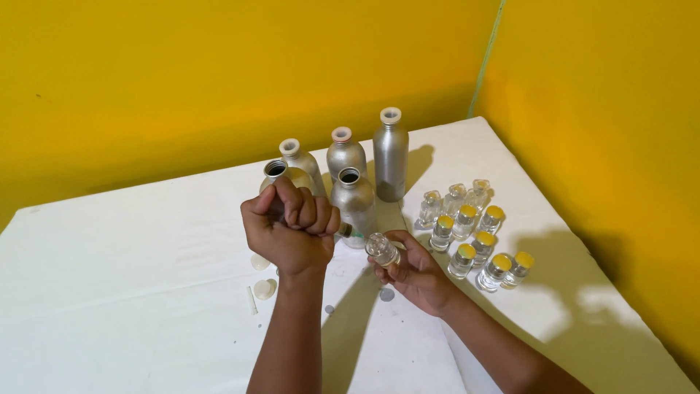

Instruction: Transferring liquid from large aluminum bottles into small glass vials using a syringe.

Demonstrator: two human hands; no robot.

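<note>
My left hand (292, 230) is closed in a fist around a syringe, whose green tip (355, 233) pokes out toward the right. My right hand (414, 273) holds a small clear glass vial (382, 249), tilted with its open mouth toward the syringe tip. Tip and vial mouth are almost touching. Both hands hover over the white table (131, 292).
Several silver metal bottles (391, 155) stand behind my hands, two of them uncapped. To the right is a cluster of small glass vials, some with yellow caps (474, 244), some uncapped (453, 197). Small white caps (264, 288) and a grey disc (387, 295) lie on the table. Yellow walls close in behind and to the right.
</note>
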